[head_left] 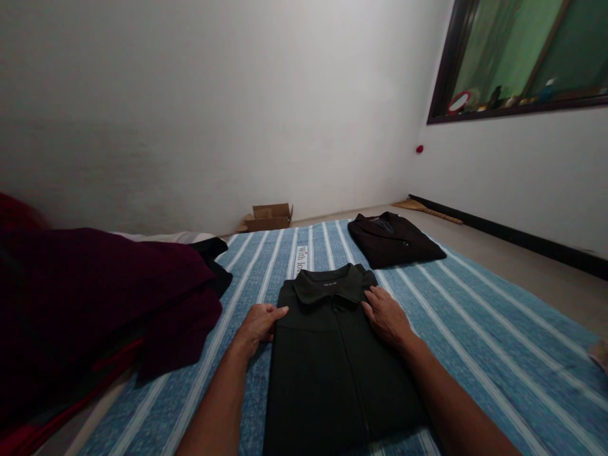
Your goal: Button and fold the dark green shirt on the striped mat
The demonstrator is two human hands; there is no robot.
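A dark collared garment with a front zip (pixel 318 373) lies folded and face up on a blue and white striped sheet (pixel 251 392). My left hand (pixel 260 326) pinches its left edge near the shoulder, thumb on top and fingers curled at the side. On the other side of the collar, my right hand (pixel 386 315) lies on the right shoulder with its fingers spread over the fabric. Nothing shows gripped in it.
A folded dark brown garment (pixel 394 240) lies farther back on the right. Maroon and black clothes (pixel 95 297) are heaped at the left. Beyond the bed are a cardboard box (pixel 269 218), a broom (pixel 432 210) and a window with small items on its sill.
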